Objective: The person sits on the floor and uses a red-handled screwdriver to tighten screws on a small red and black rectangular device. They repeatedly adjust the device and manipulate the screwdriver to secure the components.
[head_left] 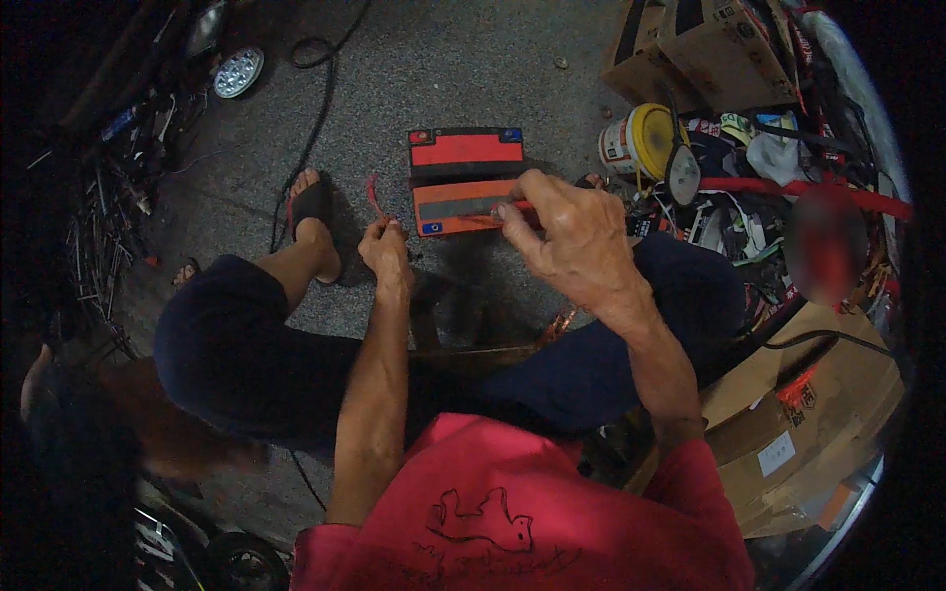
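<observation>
Two orange-red batteries with dark bands lie side by side on the floor in front of me: the far battery (468, 151) and the near battery (439, 223). Blue and red corner terminals show on them. My left hand (386, 248) is closed left of the near battery, pinching a thin red wire (372, 190) whose end sticks up. Over the right end of the near battery, my right hand (572, 231) has thumb and forefinger brought together. Something thin and reddish seems to lie between them, but I cannot make out what; the hand covers part of the battery.
A black cable (325, 118) runs along the floor at left, near a round lamp (238, 73). Scrap sticks line the left side. At right stand a yellow-lidded bucket (645, 143), cardboard boxes (724, 54) and mixed clutter. A flattened carton (818, 419) lies nearer.
</observation>
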The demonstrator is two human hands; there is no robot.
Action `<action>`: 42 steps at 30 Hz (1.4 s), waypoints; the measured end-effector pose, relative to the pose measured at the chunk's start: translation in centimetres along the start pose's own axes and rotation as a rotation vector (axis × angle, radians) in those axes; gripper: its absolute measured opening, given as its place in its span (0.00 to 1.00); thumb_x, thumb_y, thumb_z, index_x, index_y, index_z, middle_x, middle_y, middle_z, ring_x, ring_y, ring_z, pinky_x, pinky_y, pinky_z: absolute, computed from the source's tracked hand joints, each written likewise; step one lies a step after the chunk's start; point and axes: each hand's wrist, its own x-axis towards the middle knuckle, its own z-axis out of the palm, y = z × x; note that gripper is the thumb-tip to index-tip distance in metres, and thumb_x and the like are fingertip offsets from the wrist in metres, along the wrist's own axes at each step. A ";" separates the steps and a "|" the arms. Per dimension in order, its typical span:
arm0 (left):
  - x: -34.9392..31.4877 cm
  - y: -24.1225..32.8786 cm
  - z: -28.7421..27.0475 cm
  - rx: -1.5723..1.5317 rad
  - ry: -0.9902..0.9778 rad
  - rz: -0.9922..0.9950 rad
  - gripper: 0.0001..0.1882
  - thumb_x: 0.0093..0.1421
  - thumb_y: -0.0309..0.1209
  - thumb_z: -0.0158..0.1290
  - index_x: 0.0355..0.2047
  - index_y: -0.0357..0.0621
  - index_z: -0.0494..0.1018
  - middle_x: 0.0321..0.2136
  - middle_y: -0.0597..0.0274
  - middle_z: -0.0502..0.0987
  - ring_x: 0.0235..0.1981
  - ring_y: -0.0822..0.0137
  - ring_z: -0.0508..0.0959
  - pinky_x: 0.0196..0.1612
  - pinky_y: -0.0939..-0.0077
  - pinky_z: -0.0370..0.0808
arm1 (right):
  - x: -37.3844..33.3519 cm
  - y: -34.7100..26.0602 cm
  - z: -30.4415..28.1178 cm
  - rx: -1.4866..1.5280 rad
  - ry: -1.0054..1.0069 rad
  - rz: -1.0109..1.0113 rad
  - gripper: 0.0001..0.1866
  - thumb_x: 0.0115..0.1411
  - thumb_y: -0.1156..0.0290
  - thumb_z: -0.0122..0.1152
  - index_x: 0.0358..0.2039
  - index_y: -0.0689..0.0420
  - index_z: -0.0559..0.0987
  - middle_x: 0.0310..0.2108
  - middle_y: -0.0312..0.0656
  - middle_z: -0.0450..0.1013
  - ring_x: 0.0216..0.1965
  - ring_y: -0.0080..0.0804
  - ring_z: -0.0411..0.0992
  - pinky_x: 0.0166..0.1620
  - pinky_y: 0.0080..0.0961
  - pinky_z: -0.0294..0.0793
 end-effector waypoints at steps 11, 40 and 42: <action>-1.4 1.2 0.2 0.017 -0.145 -0.193 0.09 0.50 0.35 0.55 0.28 0.45 0.70 0.20 0.67 0.70 0.18 0.74 0.68 0.19 0.80 0.62 | -0.3 -0.6 0.0 0.043 -0.109 0.000 0.09 0.55 0.70 0.60 0.32 0.58 0.72 0.25 0.46 0.74 0.25 0.43 0.75 0.29 0.36 0.72; -2.4 -0.1 -1.0 -0.027 -0.350 -0.381 0.33 0.45 0.30 0.64 0.49 0.48 0.60 0.36 0.62 0.76 0.36 0.67 0.78 0.31 0.67 0.64 | -0.6 -0.5 0.7 0.010 0.006 -0.062 0.09 0.55 0.69 0.61 0.28 0.59 0.72 0.22 0.44 0.74 0.22 0.43 0.74 0.26 0.37 0.69; -2.3 -0.1 -0.9 0.000 -0.359 -0.396 0.33 0.45 0.31 0.64 0.50 0.47 0.60 0.36 0.62 0.76 0.36 0.67 0.77 0.32 0.67 0.64 | -0.6 -0.5 0.8 0.017 0.003 -0.053 0.10 0.55 0.67 0.60 0.29 0.59 0.72 0.22 0.45 0.74 0.23 0.45 0.74 0.26 0.39 0.70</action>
